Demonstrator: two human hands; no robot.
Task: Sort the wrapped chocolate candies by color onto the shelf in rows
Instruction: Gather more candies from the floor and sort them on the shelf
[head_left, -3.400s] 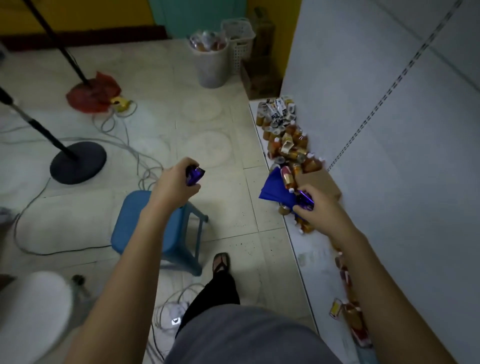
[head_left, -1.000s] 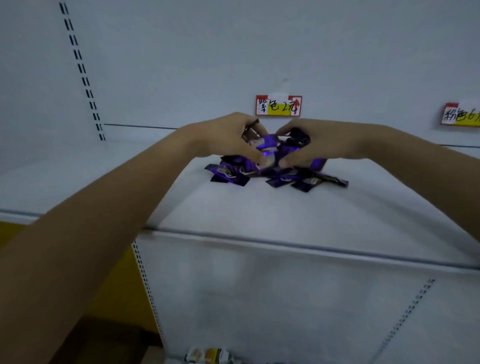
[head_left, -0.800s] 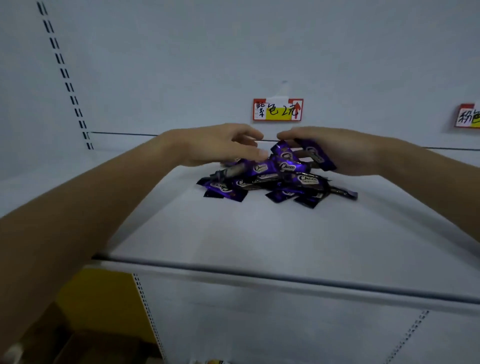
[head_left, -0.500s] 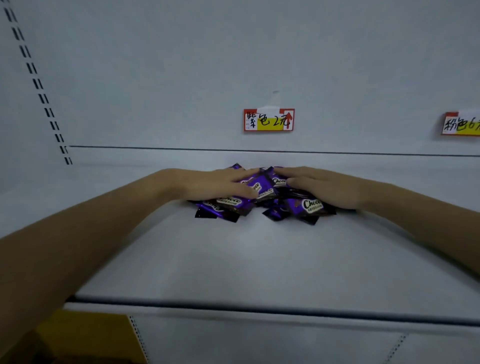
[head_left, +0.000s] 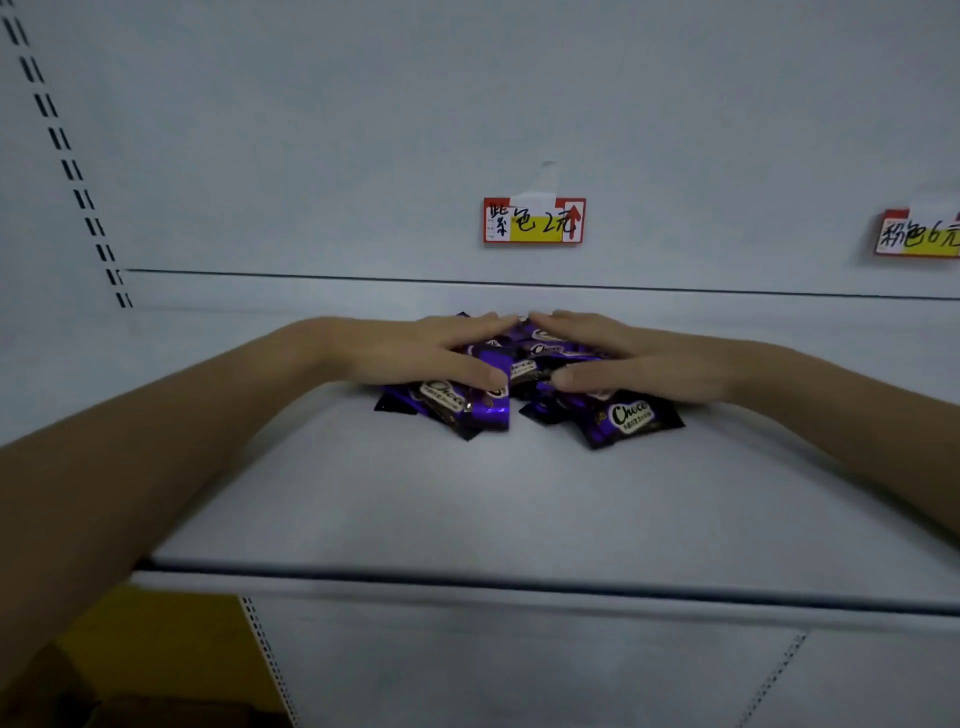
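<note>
Head: purple candies (head_left: 630, 417) on shelf (head_left: 519, 499), under flat left grip (head_left: 410, 354), right grip (head_left: 636, 365).

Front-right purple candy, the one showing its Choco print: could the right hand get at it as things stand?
Probably yes. That candy lies uncovered at the front edge of the pile, just in front of the right hand, which rests flat on it; nothing on the shelf stands between them.

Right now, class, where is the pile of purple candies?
In the head view, the purple candies lie heaped at the back of the shelf, below the red-and-yellow price tag, under the flat left hand and right hand.
</note>
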